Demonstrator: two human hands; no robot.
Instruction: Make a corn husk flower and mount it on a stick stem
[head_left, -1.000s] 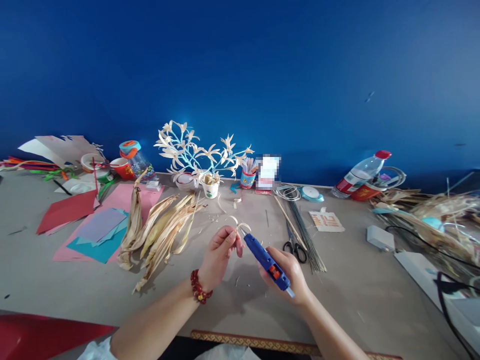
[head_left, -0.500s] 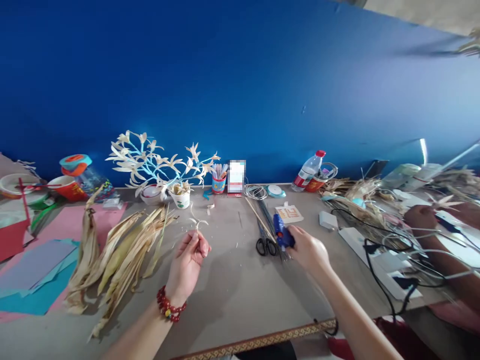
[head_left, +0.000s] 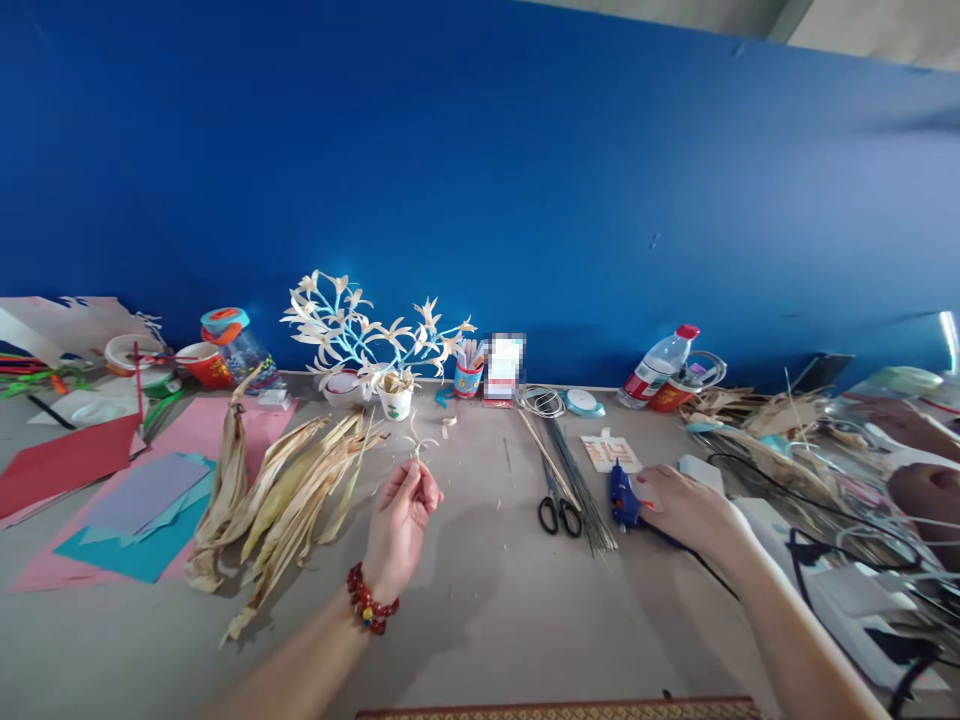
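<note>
Thumb and fingertips of my left hand (head_left: 405,505) are pinched on a small pale husk flower (head_left: 417,440) with thin curved petals pointing up. My right hand (head_left: 686,505) is palm down at the right side of a blue glue gun (head_left: 622,495), its fingers stretched out and close to the gun's back. The glue gun rests on the table with its nozzle pointing away, and its cord runs under my right wrist. Black-handled scissors (head_left: 559,515) and a bundle of thin wires (head_left: 577,480) lie left of the gun.
Dried corn husks (head_left: 300,490) and coloured paper (head_left: 142,500) cover the left. Behind stand a potted husk-flower plant (head_left: 396,400), a pen cup (head_left: 469,378), a phone (head_left: 504,370) and a bottle (head_left: 660,368). Cables and a power strip (head_left: 817,590) lie at right, near another person's arm (head_left: 926,500).
My right hand has moved the glue gun right, away from the scissors, and its fingers have loosened from it. My left hand still pinches the flower. The view has turned left.
</note>
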